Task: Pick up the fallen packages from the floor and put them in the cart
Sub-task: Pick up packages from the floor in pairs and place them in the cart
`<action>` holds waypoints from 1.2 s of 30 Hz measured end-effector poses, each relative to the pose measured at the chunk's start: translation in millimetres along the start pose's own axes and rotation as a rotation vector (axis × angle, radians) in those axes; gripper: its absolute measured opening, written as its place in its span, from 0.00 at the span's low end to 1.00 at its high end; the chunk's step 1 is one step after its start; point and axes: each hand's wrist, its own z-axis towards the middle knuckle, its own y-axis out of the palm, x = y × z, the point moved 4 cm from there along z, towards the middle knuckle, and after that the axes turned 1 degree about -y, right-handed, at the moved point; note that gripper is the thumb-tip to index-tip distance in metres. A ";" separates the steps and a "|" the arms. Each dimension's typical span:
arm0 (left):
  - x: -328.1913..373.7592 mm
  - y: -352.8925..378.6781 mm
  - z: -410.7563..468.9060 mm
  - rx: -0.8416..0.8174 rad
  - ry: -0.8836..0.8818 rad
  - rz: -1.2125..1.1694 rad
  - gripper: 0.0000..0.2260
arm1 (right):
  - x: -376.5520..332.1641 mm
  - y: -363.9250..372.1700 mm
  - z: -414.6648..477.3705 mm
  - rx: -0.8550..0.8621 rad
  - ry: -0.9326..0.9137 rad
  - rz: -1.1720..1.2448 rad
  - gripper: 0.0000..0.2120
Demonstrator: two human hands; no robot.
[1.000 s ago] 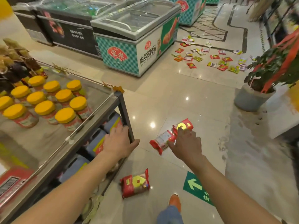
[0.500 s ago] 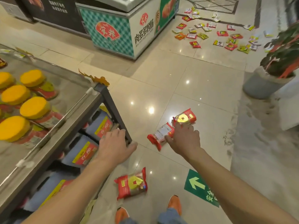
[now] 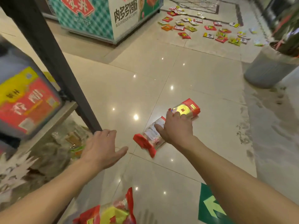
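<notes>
Two red packages lie on the tiled floor ahead. My right hand point(image 3: 175, 128) reaches down over them, its fingers on the far package with a yellow label point(image 3: 188, 109) and its thumb on the near package with a white label point(image 3: 149, 138). My left hand point(image 3: 102, 147) hovers open near the foot of the cart's dark leg point(image 3: 53, 62), holding nothing. A third red and yellow package point(image 3: 111, 212) lies at the bottom edge, close to me. The cart's lower shelf point(image 3: 53, 125) shows at left.
Several small packets point(image 3: 208, 30) are scattered on the floor far ahead. A chest freezer point(image 3: 100, 16) stands at the back, a grey plant pot point(image 3: 265, 68) at right. A green arrow sticker point(image 3: 210, 206) marks the floor. Bottles with red labels point(image 3: 27, 101) fill the cart.
My head has dropped much lower and closer to the floor. My left hand has come off the cart frame. My right hand has come down onto the two packages.
</notes>
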 end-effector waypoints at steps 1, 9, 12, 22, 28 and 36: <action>-3.2 28.9 13.2 -0.012 0.004 0.002 0.39 | -3.6 25.9 13.6 0.009 0.003 0.004 0.37; -33.2 214.1 92.1 -0.146 0.058 -0.076 0.45 | -21.4 189.0 88.3 0.069 0.010 -0.067 0.39; -39.9 280.8 92.3 -0.359 0.101 -0.184 0.50 | -22.6 227.5 102.5 0.064 0.007 -0.096 0.38; -64.7 376.4 46.5 -0.771 0.119 -0.122 0.66 | -30.2 253.0 106.2 0.070 -0.008 -0.089 0.38; -73.8 395.5 47.4 -0.772 0.164 -0.012 0.56 | -35.7 252.6 105.2 0.100 -0.035 -0.095 0.38; -76.4 408.1 48.8 -0.829 0.147 -0.065 0.37 | -24.0 273.7 97.7 0.066 -0.023 -0.101 0.36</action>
